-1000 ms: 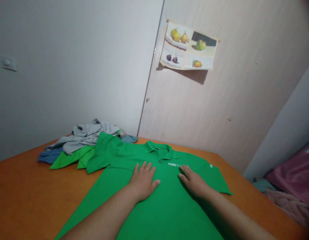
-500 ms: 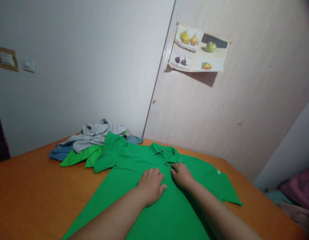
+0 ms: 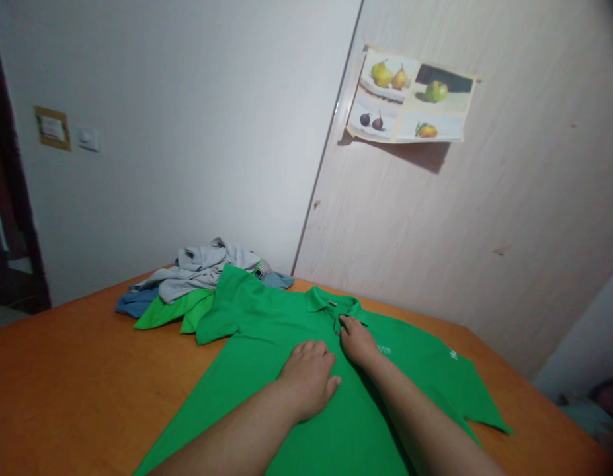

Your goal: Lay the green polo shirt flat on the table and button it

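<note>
While both the left hand (image 3: 311, 373) and right hand (image 3: 356, 338) press flat and empty on the bright green cotton polo shirt (image 3: 286, 396), uneven pressure near its collar could drag wrinkles across the orange wooden worktop (image 3: 63, 390).

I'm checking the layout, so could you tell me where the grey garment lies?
The grey garment lies crumpled on the clothes pile at the table's far left, just behind the green polo's sleeve.

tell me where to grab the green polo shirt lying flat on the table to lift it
Probably best at the two shoulder seams of the green polo shirt, either side of the collar, coming from above with one hand each. It lies front up and spread flat on the orange wooden table, so pinching there should let it hang evenly. The left hand and right hand already rest near the placket.
</note>
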Demonstrator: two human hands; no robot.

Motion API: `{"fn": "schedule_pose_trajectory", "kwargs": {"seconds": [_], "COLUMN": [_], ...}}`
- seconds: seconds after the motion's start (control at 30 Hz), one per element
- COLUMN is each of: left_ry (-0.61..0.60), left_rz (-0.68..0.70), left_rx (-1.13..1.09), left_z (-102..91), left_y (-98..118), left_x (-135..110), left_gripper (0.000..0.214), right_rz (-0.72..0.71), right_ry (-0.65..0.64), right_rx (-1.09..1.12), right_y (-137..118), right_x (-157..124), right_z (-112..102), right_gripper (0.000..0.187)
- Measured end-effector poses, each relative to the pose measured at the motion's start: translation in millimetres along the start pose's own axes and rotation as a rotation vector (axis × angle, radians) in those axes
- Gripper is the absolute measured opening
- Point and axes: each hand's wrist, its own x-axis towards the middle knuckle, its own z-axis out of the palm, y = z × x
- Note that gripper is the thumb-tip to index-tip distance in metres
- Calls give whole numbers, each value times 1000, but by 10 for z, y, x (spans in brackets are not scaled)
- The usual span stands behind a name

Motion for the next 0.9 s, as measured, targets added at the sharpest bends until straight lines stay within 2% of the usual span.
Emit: {"fn": "schedule_pose_trajectory", "kwargs": {"seconds": [0.47,0.57,0.7,0.8,0.9], "left_ry": [3,-54,-210,-186,-130], "left_rz": [-5,-31,-6,-122,-181], "left_rx": [-38,-27,29,104,156], "left_z": [-7,-85,-296,-374,-301], "left_y": [-28,-42,-120,-211,-283], "left_x": [-47,15,323,674,988], "left_gripper": [38,43,36,26,26], "right_rz": [-18,-15,3,22,52], "right_ry": [24,34,42,39,36], "right_rx": [67,77,83,81,81], "right_y": [138,126,103,83,62], "right_x": [89,92,95,95,93], "right_z": [61,70,72,65,68], "right_gripper": [45,44,43,40,38]}}
